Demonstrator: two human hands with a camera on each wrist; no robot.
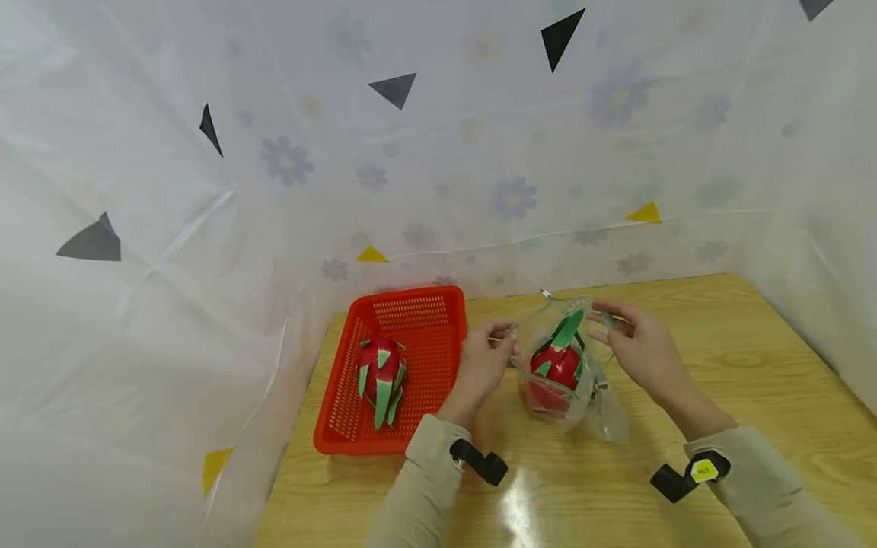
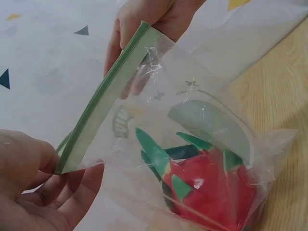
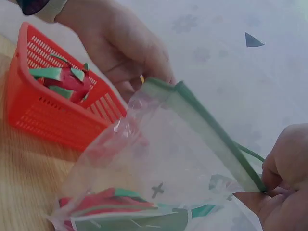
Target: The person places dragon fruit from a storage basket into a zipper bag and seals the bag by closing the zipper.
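A clear zip bag (image 1: 610,420) with a green zip strip (image 2: 98,98) is held above the table between both hands. Inside it a red dragon fruit (image 1: 558,367) with green leaf tips lies in the lower part, seen through the plastic. My left hand (image 1: 485,367) pinches one end of the bag's mouth between thumb and fingers. At the opposite end, my right hand (image 1: 642,348) pinches the rim, as the right wrist view shows up close at the hand (image 3: 288,178). Between them the two sides of the mouth stand apart.
Left of the bag, a red plastic basket (image 1: 448,335) with slotted walls holds another dragon fruit (image 1: 382,373). Both stand on a wood-grain table (image 1: 726,358). A whitish sheet (image 1: 438,160) with flowers and triangles hangs behind the table and along its sides.
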